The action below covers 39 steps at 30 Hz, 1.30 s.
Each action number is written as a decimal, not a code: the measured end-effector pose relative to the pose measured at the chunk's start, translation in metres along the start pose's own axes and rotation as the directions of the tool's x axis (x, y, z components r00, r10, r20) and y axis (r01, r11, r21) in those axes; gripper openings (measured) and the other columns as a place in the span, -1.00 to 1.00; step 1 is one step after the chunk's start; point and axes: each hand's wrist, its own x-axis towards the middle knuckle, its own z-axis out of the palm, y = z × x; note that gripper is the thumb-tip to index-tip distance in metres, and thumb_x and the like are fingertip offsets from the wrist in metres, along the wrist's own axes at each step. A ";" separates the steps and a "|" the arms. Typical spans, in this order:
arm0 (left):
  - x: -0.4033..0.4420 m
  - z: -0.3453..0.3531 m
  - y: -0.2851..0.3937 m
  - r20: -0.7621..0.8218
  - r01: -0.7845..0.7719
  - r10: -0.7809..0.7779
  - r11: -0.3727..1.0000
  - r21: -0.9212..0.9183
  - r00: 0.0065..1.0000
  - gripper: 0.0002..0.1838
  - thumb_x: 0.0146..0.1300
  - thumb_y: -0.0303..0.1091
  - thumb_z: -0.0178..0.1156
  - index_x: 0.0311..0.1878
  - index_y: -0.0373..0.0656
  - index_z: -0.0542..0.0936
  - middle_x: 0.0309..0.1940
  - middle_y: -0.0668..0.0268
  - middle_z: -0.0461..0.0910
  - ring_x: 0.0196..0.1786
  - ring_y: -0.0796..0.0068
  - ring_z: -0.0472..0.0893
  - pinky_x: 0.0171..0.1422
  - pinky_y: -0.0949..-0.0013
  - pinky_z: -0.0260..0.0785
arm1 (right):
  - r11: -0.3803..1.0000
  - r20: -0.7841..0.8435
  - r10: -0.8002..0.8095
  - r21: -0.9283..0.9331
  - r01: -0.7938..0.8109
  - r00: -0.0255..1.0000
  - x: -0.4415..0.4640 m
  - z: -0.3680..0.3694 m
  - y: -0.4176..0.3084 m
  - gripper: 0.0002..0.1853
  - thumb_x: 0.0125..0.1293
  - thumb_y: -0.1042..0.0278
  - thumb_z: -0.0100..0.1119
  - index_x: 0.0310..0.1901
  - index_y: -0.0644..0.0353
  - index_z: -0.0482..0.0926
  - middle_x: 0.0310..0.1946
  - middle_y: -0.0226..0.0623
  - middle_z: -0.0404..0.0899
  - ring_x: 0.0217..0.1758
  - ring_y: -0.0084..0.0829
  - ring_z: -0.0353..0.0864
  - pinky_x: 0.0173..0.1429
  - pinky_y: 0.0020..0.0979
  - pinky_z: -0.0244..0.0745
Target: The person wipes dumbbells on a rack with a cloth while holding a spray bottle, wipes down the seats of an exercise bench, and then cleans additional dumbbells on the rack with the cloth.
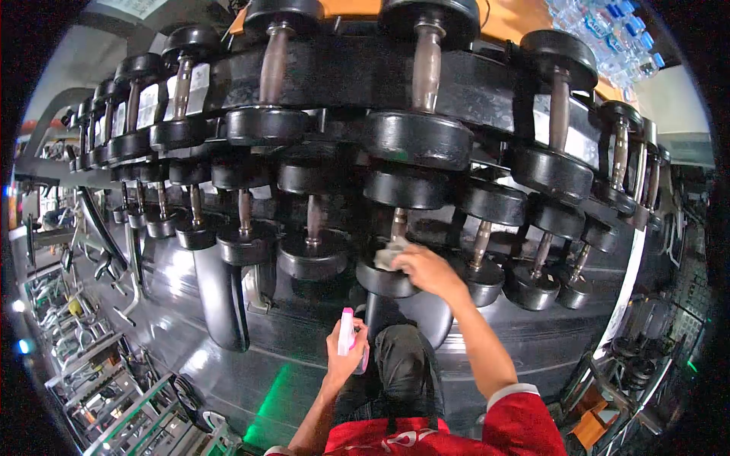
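My right hand (430, 270) is closed on a crumpled pale cloth (391, 254), pressed against the lower head of a black dumbbell (407, 190) on the lower rack row. Part of that dumbbell's handle shows just above the cloth. Lower down, in front of my knee, my left hand (344, 357) grips a pink-and-white spray bottle (347, 331). Its pink tip points up toward the rack, and the fingers hide much of its body.
More dumbbells fill the upper row (418, 137) and the lower row. A black padded bench (220, 296) stands left, and another pad lies beneath the wiped dumbbell. Plastic water bottles (608, 38) are at the top right. Gym machines (99, 365) line the left side.
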 end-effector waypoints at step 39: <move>-0.026 -0.045 -0.030 0.025 -0.096 0.095 0.995 0.028 0.995 -0.81 0.18 -0.59 0.18 -0.13 -0.30 0.46 -0.45 0.33 0.55 -0.56 0.62 0.54 -0.45 0.51 0.42 | 0.950 -0.793 0.310 0.230 -0.213 0.525 -0.072 0.101 0.002 -0.63 0.29 0.58 0.04 0.13 0.17 0.46 0.07 -0.01 0.46 0.14 0.02 0.44 0.18 -0.20 0.37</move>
